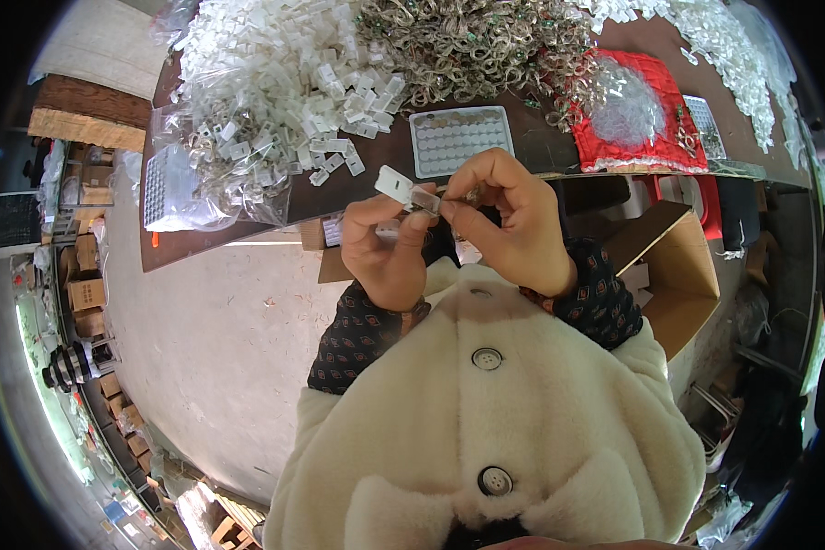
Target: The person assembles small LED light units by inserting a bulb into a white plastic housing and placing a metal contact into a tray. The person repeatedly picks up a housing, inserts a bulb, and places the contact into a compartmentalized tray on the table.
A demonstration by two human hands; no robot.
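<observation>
Between thumb and fingers, my left hand (385, 247) pinches a small white plastic case (395, 186) with a clear part at its lower right end. My right hand (513, 215) meets it there, thumb and forefinger pinched at the clear end; a small piece between those fingertips is too hidden to name. Both hands are raised in front of my chest, near the table's front edge. Just beyond them, on the brown table (357, 165), lies a pale tray (462, 140) with rows of round hollows.
A heap of white plastic cases (284, 73) covers the table's left, beside a pile of coiled clear cords (472, 46). Clear strands (628, 110) lie on a red cloth (605, 156) at the right. An open cardboard box (678, 275) stands below the table on the right.
</observation>
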